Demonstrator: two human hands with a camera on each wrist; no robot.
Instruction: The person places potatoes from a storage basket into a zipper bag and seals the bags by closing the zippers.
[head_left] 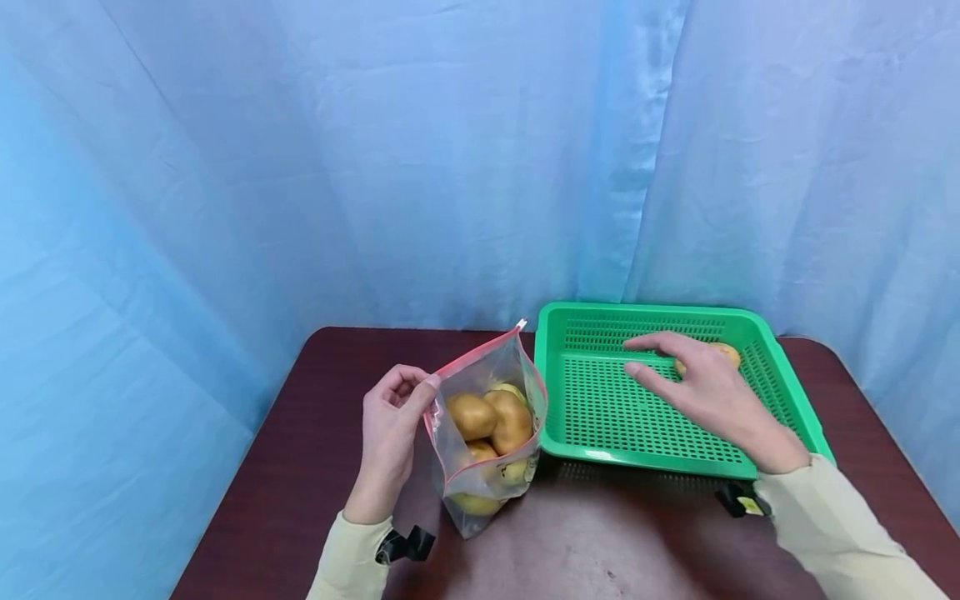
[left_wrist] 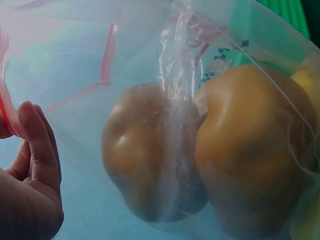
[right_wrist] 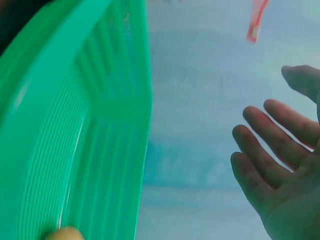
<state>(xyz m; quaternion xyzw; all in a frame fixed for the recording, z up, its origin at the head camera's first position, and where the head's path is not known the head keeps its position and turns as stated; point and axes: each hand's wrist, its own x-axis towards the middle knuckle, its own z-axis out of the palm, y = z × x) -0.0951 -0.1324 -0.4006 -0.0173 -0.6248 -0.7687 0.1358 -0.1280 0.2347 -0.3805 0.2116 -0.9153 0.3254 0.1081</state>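
Note:
My left hand (head_left: pixel 392 421) pinches the red-edged rim of a clear zip bag (head_left: pixel 480 483) between thumb and fingers. The bag stands with its mouth spread, and several potatoes (head_left: pixel 510 421) lie inside. Through the plastic in the left wrist view, two large potatoes (left_wrist: pixel 250 145) show close up. My right hand (head_left: pixel 708 387) is over the green basket (head_left: pixel 551 392), thumb and fingers apart, nothing held. Partly hidden behind that hand, a potato (head_left: pixel 727 354) lies at the basket's right side. In the right wrist view the spread fingers (right_wrist: pixel 260 160) are beside the basket wall.
The basket's left edge stands right beside the bag on a dark red-brown table (head_left: pixel 300 467). Blue curtains (head_left: pixel 450 167) hang behind the table and along its left side. A zip slider (head_left: pixel 522 323) sits at the bag's far corner.

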